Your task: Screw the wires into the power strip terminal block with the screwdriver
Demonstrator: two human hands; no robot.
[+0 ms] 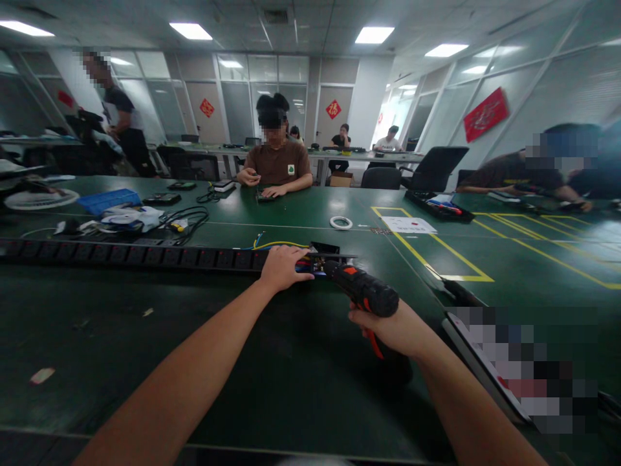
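Observation:
A long black power strip (pixel 194 257) with a row of sockets lies across the green table. My left hand (pixel 284 266) is closed over it near its right end, where the housing is open and coloured wires (pixel 272 244) show. In my right hand (pixel 388 323) is a black and orange cordless drill (pixel 363 288), gripped by its handle. The drill's nose points left into the open end of the strip, close to my left fingertips. Whether its bit touches a screw is too small to tell.
A white ring (pixel 341 222) lies behind the drill. Black cables (pixel 191 223) and a blue tray (pixel 109 202) are at the left. A tablet-like panel (pixel 485 366) lies right of my forearm. Across the table a person in brown (pixel 276 165) handles small parts.

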